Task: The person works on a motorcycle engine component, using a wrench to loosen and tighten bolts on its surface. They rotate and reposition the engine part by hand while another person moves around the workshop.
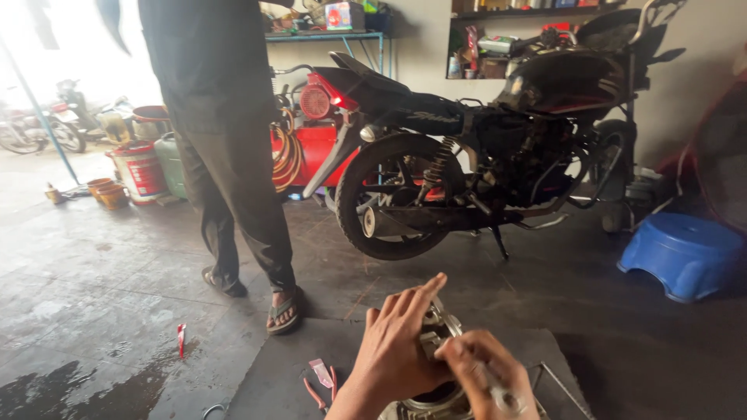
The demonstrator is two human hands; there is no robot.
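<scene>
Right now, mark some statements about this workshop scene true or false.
1. Both hands are on a round metal engine part. True; the left hand and right hand both touch it.
2. The plastic stool is red. False; it is blue.
3. A black motorcycle stands behind the hands. True.
4. The standing person wears boots. False; open sandals.
5. Red-handled pliers lie left of the hands. True.

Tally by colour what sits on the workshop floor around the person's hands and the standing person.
Black: 1 motorcycle
Blue: 1 plastic stool
Red: 1 pair of pliers
Red and white: 1 bucket
Orange: 2 small bowls
Silver: 1 metal engine part, held by the left hand and right hand
Total: 7
</scene>
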